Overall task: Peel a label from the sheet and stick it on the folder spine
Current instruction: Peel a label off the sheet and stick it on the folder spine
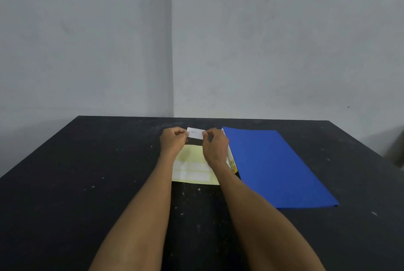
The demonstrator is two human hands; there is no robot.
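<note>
A white label (196, 133) with handwriting is held in the air above the far end of the pale yellow label sheet (192, 165). My left hand (173, 141) pinches its left end and my right hand (215, 147) pinches its right end. The sheet lies flat on the black table (87, 183) and still carries several white labels near its front edge. A blue folder (277, 168) lies closed just right of the sheet, its spine edge with a yellow and white strip (232, 164) partly hidden behind my right wrist.
Grey walls meet in a corner behind the table's far edge. A brownish object (396, 150) shows at the right edge of the view, off the table. White specks dot the black tabletop.
</note>
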